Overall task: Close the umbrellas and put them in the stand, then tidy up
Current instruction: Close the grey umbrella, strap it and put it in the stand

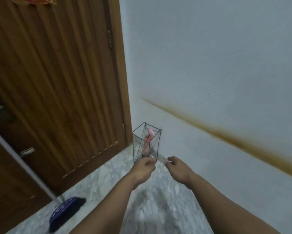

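Observation:
A black wire umbrella stand (pixel 135 149) stands in the corner between the door and the wall. A folded pink umbrella (pixel 148 137) sits upright inside it. My left hand (pixel 144 168) reaches out with curled fingers just in front of the stand's foot. My right hand (pixel 176 168) is beside it on the right, fingers also curled. A thin pale strip (pixel 161 158), blurred, runs between the two hands, and each hand seems to pinch one end. What the strip is cannot be made out.
A ribbed wooden door (pixel 61 85) fills the left. A broom with a purple head (pixel 64 208) and a white pole (pixel 18 157) lies on the marble floor (pixel 108 179) at lower left. The pale wall (pixel 209 65) on the right bears a brown streak (pixel 234 137).

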